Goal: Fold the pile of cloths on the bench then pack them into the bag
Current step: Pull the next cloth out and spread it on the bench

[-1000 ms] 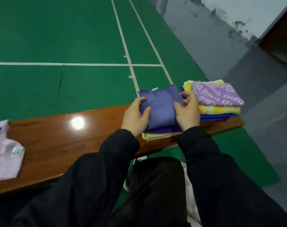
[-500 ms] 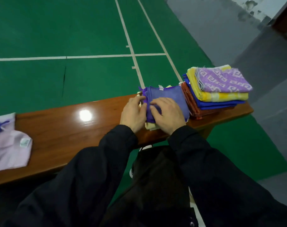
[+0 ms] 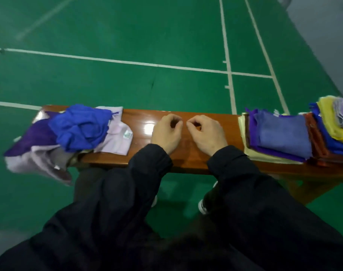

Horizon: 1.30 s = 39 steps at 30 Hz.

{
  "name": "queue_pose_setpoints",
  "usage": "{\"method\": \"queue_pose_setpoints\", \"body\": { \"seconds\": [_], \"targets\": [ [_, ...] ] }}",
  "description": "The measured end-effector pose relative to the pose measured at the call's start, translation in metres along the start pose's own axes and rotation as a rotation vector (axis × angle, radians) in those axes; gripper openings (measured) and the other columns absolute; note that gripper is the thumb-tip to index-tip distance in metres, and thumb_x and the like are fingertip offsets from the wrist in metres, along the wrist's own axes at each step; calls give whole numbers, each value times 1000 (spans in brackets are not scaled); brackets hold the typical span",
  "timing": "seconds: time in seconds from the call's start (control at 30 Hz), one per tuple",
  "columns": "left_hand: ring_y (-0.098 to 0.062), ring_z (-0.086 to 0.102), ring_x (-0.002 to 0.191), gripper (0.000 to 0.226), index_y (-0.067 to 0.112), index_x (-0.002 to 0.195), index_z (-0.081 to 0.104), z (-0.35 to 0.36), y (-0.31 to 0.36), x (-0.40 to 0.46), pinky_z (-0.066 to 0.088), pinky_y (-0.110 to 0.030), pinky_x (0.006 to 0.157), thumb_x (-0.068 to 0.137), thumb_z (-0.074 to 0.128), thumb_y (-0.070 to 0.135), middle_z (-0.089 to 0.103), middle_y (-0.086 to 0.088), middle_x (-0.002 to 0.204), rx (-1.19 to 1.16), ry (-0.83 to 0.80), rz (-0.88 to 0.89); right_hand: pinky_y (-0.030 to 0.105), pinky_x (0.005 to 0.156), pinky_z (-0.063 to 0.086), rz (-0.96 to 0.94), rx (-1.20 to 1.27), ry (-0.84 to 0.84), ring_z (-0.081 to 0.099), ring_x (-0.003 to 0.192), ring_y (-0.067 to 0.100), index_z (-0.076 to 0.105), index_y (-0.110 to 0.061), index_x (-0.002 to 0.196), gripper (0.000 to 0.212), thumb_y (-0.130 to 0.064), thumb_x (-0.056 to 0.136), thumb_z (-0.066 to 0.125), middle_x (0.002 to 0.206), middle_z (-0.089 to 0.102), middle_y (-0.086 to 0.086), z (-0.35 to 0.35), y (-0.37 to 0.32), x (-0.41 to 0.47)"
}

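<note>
Both our left hand (image 3: 166, 133) and right hand (image 3: 206, 134) hover loosely curled and empty over the tabletop (image 3: 186, 159), the unfolded pile (image 3: 68, 133) overhanging its left end, where a careless tug could spill it.

I see my hands (image 3: 187, 133) mid-counter (image 3: 186, 159), unfolded cloths (image 3: 68, 133) left, folded stacks (image 3: 284, 137) right.

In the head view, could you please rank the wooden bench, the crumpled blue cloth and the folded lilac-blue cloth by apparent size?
1. wooden bench, clearly largest.
2. and 3. crumpled blue cloth and folded lilac-blue cloth look about alike, so no ranking.
</note>
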<state>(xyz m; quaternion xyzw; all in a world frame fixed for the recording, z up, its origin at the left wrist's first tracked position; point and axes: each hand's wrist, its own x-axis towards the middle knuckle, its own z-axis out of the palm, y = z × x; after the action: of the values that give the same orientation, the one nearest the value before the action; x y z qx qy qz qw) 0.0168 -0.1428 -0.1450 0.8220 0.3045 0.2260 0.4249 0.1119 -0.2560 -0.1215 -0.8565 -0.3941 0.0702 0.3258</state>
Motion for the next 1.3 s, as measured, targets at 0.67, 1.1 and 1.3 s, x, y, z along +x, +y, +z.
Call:
{"method": "queue_pose_setpoints", "body": {
  "seconds": [0.67, 1.1, 1.3],
  "targets": [
    [-12, 58, 80, 17, 10, 107, 67, -181, -91, -26, 46, -23, 74, 96, 62, 22, 66, 1, 93, 320, 375, 238, 28, 99, 53, -204, 312, -253, 58, 109, -3, 56, -38, 132, 45, -28, 92, 73, 123, 61, -17, 55, -75, -2],
    [6, 60, 83, 16, 23, 101, 73, -108, 10, 21, 44, -15, 80, 102, 57, 22, 68, 6, 94, -259, 220, 82, 39, 68, 55, -83, 461, 208, 66, 80, 11, 72, -24, 103, 16, -18, 99, 58, 87, 72, -10, 4, -47, 12],
    [3, 53, 68, 25, 16, 85, 65, -101, 4, 37, 41, -22, 68, 104, 51, 26, 62, 8, 79, -140, 253, 70, 25, 80, 52, 81, 572, 390, 66, 87, 9, 70, -30, 90, 22, -11, 96, 61, 92, 72, -6, -32, -15, 37]
  ]
}}
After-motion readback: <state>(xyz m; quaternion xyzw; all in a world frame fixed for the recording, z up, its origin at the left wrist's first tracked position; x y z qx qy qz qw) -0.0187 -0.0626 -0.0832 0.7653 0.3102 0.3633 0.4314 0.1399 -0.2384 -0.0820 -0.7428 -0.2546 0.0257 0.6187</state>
